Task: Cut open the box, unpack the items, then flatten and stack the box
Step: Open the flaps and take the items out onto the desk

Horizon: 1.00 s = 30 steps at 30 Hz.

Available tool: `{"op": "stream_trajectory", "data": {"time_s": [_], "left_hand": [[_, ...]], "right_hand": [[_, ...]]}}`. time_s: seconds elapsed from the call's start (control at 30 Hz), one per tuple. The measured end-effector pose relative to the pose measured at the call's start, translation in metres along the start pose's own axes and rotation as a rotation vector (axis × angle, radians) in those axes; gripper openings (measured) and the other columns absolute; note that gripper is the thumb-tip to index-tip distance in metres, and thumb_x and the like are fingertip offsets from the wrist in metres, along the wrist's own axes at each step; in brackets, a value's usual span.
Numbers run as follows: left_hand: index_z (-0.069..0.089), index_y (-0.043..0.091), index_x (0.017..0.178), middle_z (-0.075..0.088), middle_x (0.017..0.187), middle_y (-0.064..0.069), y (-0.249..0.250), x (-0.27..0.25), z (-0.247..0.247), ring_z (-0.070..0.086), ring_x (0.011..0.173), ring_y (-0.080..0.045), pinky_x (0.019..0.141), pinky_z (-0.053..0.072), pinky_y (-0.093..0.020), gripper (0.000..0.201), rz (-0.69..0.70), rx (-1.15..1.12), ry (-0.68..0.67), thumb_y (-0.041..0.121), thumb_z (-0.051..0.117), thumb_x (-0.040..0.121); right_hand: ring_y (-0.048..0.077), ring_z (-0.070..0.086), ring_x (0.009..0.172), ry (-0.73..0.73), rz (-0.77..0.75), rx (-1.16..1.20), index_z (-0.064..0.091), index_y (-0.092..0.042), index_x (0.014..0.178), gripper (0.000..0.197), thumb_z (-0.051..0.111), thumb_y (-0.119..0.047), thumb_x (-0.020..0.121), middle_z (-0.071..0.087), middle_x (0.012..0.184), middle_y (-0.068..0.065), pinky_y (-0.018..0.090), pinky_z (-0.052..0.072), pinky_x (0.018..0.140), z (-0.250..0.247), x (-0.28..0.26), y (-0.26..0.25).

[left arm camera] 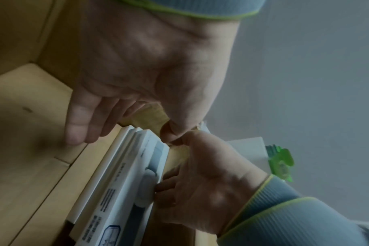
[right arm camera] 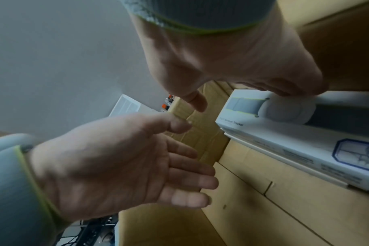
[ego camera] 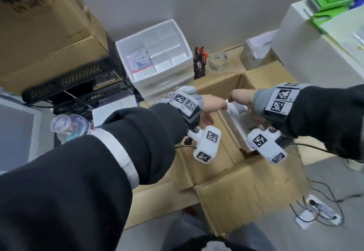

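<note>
The cardboard box [ego camera: 226, 189] stands open in the middle, flaps spread, its bare floor seen in the left wrist view [left arm camera: 21, 166]. A stack of white product boxes [ego camera: 236, 120] leans on edge against its right wall. My right hand [ego camera: 242, 99] reaches in from the right, and its fingers [right arm camera: 284, 91] curl over the outermost white box [right arm camera: 284, 133]. My left hand [ego camera: 212, 107] hangs just left of the stack with straight fingers [right arm camera: 190, 181] and holds nothing. The two thumbs nearly meet above the stack [left arm camera: 124, 191].
Behind the box stand a white drawer organiser [ego camera: 157, 53], a pen cup [ego camera: 199, 69] and a tape roll [ego camera: 217, 61]. A large carton [ego camera: 45, 24] sits on black equipment [ego camera: 78, 85] at left. A white cabinet [ego camera: 315, 44] stands at right, a power strip [ego camera: 323, 209] lies on the floor.
</note>
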<state>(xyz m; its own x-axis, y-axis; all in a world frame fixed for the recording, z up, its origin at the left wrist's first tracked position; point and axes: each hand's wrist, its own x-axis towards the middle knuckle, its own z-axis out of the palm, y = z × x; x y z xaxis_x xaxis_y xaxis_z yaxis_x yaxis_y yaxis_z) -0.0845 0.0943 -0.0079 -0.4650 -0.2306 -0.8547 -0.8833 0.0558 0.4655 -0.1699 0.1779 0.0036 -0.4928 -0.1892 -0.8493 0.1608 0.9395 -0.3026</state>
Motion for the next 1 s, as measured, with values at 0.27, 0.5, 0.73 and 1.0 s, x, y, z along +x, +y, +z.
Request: {"op": "stream_trajectory", "data": {"time_s": [0.27,0.5,0.73,1.0], "left_hand": [[0.026,-0.002,0.15,0.056,0.13,-0.032,-0.014,0.035,0.021,0.065,0.108,-0.043,0.089,0.056,-0.049,0.071,-0.108,-0.19,-0.026,0.032,0.057,0.097],[0.045,0.004,0.136,0.063,0.106,-0.021,-0.023,0.063,0.046,0.069,0.09,-0.033,0.081,0.059,-0.043,0.05,-0.103,-0.152,-0.089,0.034,0.057,0.098],[0.055,0.003,0.11,0.06,0.087,-0.014,-0.022,0.077,0.063,0.059,0.072,-0.025,0.094,0.057,-0.045,0.032,-0.072,-0.11,-0.123,0.033,0.052,0.101],[0.054,0.006,0.127,0.073,0.108,-0.013,-0.029,0.085,0.048,0.072,0.09,-0.028,0.08,0.061,-0.041,0.028,-0.059,-0.297,-0.103,0.017,0.049,0.102]], "right_hand": [[0.039,0.048,0.119,-0.165,0.089,-0.071,0.044,0.002,0.125,0.061,0.048,-0.036,0.078,0.05,0.134,0.022,0.045,0.035,0.103,0.005,0.039,0.007],[0.04,0.05,0.123,-0.041,-0.066,-0.195,0.044,0.004,0.135,0.049,0.045,-0.025,0.096,0.05,0.136,0.022,0.044,0.041,0.104,0.021,0.059,0.01],[0.036,0.048,0.124,-0.151,0.103,0.125,0.039,-0.003,0.135,0.083,0.041,-0.054,0.07,0.049,0.135,0.017,0.047,0.033,0.11,0.023,0.082,0.01],[0.028,0.057,0.077,-0.092,0.03,0.272,0.059,-0.009,0.111,0.041,0.027,-0.032,0.102,0.062,0.091,0.013,0.032,0.044,0.067,0.026,0.085,0.034]]}}
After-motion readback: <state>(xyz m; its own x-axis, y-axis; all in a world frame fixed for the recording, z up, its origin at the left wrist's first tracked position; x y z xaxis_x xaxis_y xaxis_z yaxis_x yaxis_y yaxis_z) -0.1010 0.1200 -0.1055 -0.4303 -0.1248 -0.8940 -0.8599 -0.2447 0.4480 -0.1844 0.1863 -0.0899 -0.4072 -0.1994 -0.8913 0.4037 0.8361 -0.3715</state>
